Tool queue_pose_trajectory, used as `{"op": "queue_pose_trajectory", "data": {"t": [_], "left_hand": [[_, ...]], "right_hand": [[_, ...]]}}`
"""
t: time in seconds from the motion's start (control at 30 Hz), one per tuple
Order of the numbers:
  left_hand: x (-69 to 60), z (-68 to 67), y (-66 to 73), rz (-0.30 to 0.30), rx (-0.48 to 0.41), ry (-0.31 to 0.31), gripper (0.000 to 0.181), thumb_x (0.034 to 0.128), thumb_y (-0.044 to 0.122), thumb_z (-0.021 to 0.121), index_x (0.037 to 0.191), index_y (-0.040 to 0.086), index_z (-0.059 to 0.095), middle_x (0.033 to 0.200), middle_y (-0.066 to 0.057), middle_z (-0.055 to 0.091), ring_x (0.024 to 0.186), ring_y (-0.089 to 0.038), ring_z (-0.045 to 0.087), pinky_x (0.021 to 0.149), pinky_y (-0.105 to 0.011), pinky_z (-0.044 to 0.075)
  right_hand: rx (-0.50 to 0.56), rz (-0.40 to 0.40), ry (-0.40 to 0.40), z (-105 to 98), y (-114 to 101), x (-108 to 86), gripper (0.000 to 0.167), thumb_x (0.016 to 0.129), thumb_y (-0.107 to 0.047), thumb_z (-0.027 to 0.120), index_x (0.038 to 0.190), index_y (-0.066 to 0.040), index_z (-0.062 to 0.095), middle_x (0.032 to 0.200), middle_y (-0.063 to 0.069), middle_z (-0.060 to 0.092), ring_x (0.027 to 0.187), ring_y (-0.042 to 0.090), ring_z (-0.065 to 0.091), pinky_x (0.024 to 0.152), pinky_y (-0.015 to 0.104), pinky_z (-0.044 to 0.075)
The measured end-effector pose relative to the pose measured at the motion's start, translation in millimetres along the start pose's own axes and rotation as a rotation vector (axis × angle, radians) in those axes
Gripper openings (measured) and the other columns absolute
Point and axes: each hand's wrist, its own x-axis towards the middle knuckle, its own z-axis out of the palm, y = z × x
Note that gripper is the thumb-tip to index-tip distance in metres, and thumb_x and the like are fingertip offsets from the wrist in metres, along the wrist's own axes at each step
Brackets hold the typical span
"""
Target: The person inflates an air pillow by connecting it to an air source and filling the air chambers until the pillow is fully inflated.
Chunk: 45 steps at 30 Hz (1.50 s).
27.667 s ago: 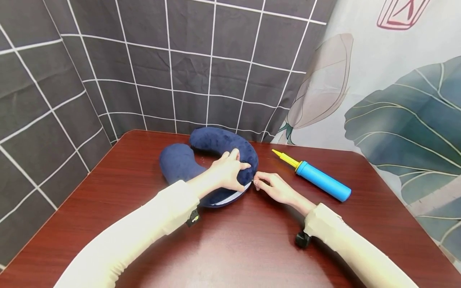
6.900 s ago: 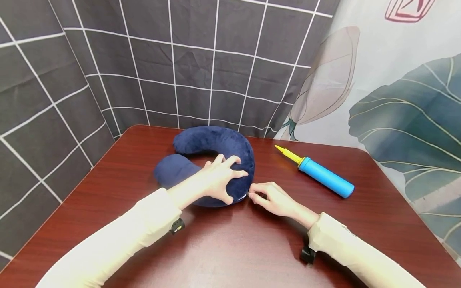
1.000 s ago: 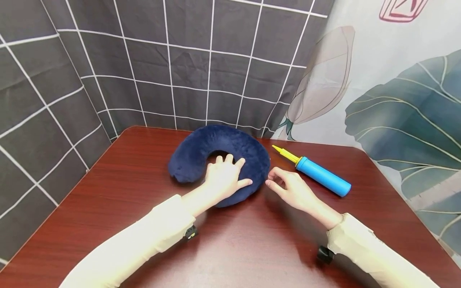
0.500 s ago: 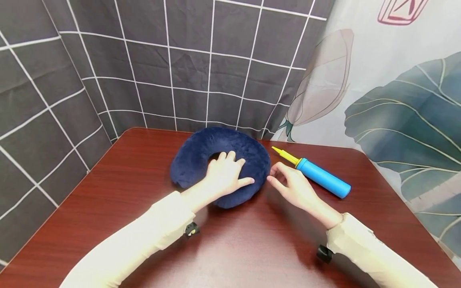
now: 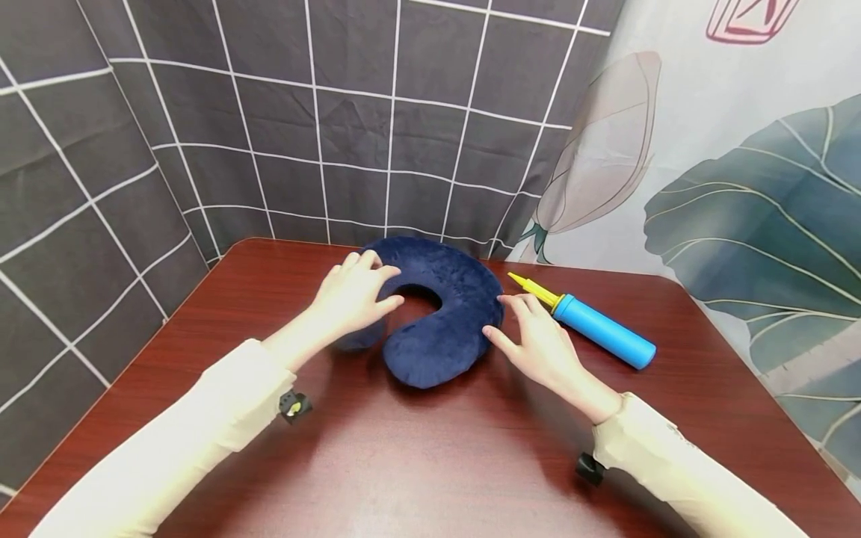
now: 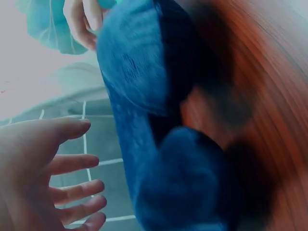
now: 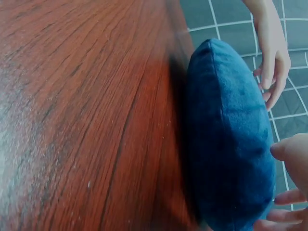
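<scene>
A navy plush U-shaped neck pillow [image 5: 464,299] lies on the table near the back, its gap facing front left. My left hand [image 5: 353,295] is over the pillow's left arm, fingers spread; in the left wrist view that hand [image 6: 43,178] shows apart from the plush. At the pillow's right side is my right hand [image 5: 541,344], thumb and fingertips at the outer edge, fingers loosely bent. In the right wrist view the right thumb [image 7: 288,149] is close against the pillow [image 7: 231,139]; whether it presses I cannot tell. No zip or white strip shows on the pillow.
A blue hand pump [image 5: 605,330] with a yellow nozzle lies right of the pillow, just behind my right hand. The reddish-brown wooden table [image 5: 417,463] ends at a grey grid-patterned cloth [image 5: 356,134] behind and a leaf-print cloth [image 5: 760,224] at right.
The white strip along the pillow's edge, long at first and then short, is out of sight. The pillow has turned. My left hand has lifted off its middle and moved left; my right fingers have spread.
</scene>
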Motion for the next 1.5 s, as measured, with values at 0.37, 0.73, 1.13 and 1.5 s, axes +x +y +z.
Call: {"op": "queue_pose_trajectory", "data": {"t": [0.37,0.73,1.13,1.5], "left_hand": [[-13.3,4.4,-33.9,0.03,-0.04,0.062,0.047,0.0901,0.037,0.069,0.133,0.019,0.062,0.124,-0.014,0.055,0.112,-0.034,0.052,0.086,-0.05,0.048],[-16.8,14.7,-68.7,-0.004,-0.135,0.073,0.054,0.0911,0.032,0.068,0.14,0.013,0.055,0.13,-0.02,0.05,0.113,-0.04,0.052,0.086,-0.051,0.05],[-10.0,19.7,-85.3,-0.038,-0.228,-0.006,0.061,0.0932,0.034,0.065,0.146,0.01,0.047,0.14,-0.025,0.043,0.122,-0.045,0.047,0.1,-0.058,0.044],[-11.9,19.1,-90.7,-0.03,-0.26,-0.02,0.06,0.0944,0.035,0.064,0.146,0.01,0.047,0.142,-0.026,0.041,0.127,-0.045,0.045,0.104,-0.06,0.041]], "right_hand": [[0.055,0.046,-0.1,9.0,0.2,11.3,0.07,0.095,-0.051,0.059,0.149,-0.011,0.04,0.149,0.014,0.045,0.132,0.033,0.051,0.103,0.053,0.047],[0.116,-0.017,-0.139,14.5,27.9,33.4,0.069,0.096,-0.048,0.058,0.152,-0.013,0.037,0.154,0.014,0.042,0.142,0.034,0.042,0.114,0.054,0.036],[0.179,-0.103,-0.158,21.1,49.6,57.4,0.068,0.096,-0.045,0.06,0.152,-0.015,0.037,0.155,0.011,0.042,0.133,0.031,0.051,0.112,0.051,0.04],[0.178,-0.129,-0.174,20.3,53.8,66.7,0.067,0.096,-0.042,0.061,0.153,-0.015,0.036,0.155,0.014,0.041,0.136,0.034,0.049,0.112,0.053,0.038]]}}
